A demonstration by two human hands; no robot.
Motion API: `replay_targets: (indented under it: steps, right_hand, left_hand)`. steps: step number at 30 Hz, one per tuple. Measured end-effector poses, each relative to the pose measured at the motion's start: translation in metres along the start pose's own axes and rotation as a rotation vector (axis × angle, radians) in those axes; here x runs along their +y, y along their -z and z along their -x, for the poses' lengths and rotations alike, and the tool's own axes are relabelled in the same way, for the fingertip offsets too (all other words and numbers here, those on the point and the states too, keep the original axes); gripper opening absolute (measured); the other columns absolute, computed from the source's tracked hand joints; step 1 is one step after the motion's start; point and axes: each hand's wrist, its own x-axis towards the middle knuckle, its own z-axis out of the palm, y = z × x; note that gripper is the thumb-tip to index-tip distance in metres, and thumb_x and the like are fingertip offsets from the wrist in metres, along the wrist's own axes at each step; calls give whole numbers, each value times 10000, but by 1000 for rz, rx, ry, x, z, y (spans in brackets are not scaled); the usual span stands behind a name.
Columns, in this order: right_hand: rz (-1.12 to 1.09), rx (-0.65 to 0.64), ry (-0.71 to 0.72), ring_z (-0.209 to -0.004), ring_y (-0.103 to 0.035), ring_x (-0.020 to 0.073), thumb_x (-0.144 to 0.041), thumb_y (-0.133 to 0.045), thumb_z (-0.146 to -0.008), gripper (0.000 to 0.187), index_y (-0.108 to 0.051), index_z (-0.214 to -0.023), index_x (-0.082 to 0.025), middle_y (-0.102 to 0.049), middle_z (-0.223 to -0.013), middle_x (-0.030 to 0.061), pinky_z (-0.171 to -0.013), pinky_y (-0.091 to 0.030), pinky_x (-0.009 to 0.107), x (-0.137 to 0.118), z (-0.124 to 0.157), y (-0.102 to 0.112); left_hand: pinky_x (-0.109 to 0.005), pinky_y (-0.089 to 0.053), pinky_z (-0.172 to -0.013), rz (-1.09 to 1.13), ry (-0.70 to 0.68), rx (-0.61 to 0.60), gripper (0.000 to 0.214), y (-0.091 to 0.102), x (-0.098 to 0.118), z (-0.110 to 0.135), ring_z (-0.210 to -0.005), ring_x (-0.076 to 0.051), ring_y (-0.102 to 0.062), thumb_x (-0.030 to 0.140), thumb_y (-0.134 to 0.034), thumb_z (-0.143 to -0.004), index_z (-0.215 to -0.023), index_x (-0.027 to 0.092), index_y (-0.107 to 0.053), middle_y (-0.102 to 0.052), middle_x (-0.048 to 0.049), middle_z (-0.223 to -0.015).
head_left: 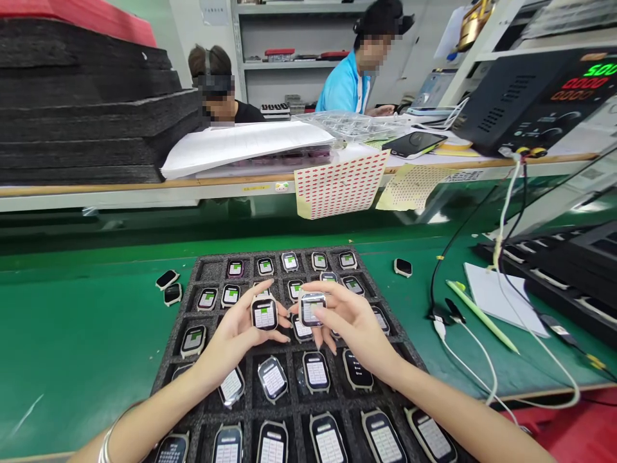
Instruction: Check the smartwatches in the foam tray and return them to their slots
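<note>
My left hand [241, 325] is closed on a smartwatch case [265, 313] without a strap, its lit screen showing a white grid with a green patch. Another strapless smartwatch case [309, 310] is gripped in my right hand [354, 321], the thumb lying on its screen. Both are held side by side, apart, above a black foam tray [294, 350]. In the tray's compartments lie several more watch cases, among them one with a white grid [316, 372] and one with a dark text screen [357, 369]. My hands hide part of the middle rows.
Two loose watches [167, 279] lie left of the tray, another watch [403, 267] right of it. A green pen [482, 316], white paper [504, 297] and cables are at right. A shelf above carries stacked black foam [87, 109] and a power supply [540, 103]. Two people sit beyond.
</note>
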Motion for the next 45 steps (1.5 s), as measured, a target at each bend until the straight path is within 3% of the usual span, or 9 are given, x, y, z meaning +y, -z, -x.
replay_targets:
  steps: [5, 11, 14, 20, 25, 33, 38, 45]
  right_hand:
    - [53, 32, -19, -422, -537, 77, -259, -657, -856, 244, -600, -1079, -179, -659, -738, 30, -341, -361, 144, -2, 2, -2]
    - [-72, -111, 6, -608, -666, 165, -198, -628, -863, 357, -545, -1210, -189, -679, -912, 86, -414, -492, 189, -4, 4, 4]
    - [-80, -139, -2, -723, -692, 207, -159, -642, -851, 441, -499, -1266, -196, -670, -935, 90, -472, -548, 218, -5, 4, 2]
    - [-70, -110, -10, -698, -693, 198, -160, -640, -858, 413, -509, -1249, -191, -670, -910, 83, -474, -562, 222, -3, 3, 1]
    - [-145, -145, -16, -660, -688, 210, -206, -617, -864, 378, -538, -1234, -192, -668, -913, 92, -443, -547, 242, -2, 2, 6]
    - [-47, -42, -31, -518, -653, 156, -285, -600, -902, 254, -582, -1130, -174, -683, -831, 75, -377, -482, 203, 0, 4, 0]
    - [-98, -111, -28, -598, -679, 172, -257, -621, -885, 310, -555, -1177, -179, -686, -944, 104, -426, -512, 212, -2, 7, -1]
    - [-65, -137, -23, -675, -694, 190, -185, -672, -839, 407, -530, -1221, -198, -679, -942, 88, -470, -551, 221, -1, 7, -2]
  left_hand:
    - [-421, -536, -824, -3, 23, -7, 557, -1, 0, -1, -921, -226, -601, 128, -606, -808, -1334, 197, -435, -620, -99, -1024]
    - [-365, -571, -706, -37, 3, 13, 528, -2, 0, -1, -819, -198, -610, 249, -596, -867, -1354, 186, -403, -627, -91, -931]
    - [-360, -569, -701, -39, -2, 21, 544, 0, 0, -1, -817, -198, -613, 226, -580, -868, -1371, 185, -376, -628, -92, -940]
    - [-353, -551, -773, -42, -61, -12, 688, 2, 1, -1, -866, -199, -615, 106, -656, -764, -1376, 220, -364, -614, -66, -981]
    - [-338, -563, -732, -112, -56, 35, 654, -1, 2, -1, -841, -186, -605, 173, -629, -827, -1402, 215, -320, -606, -63, -939]
    - [-304, -559, -603, -136, -103, 60, 549, 0, 2, -1, -749, -177, -587, 242, -627, -830, -1339, 197, -427, -609, -53, -862]
    - [-259, -541, -508, -173, -87, 90, 526, 1, 1, -2, -693, -165, -575, 288, -604, -855, -1335, 177, -419, -595, -41, -798]
    - [-287, -551, -611, -147, -119, 32, 662, 0, 4, 1, -766, -174, -587, 168, -656, -783, -1376, 205, -363, -601, -43, -890]
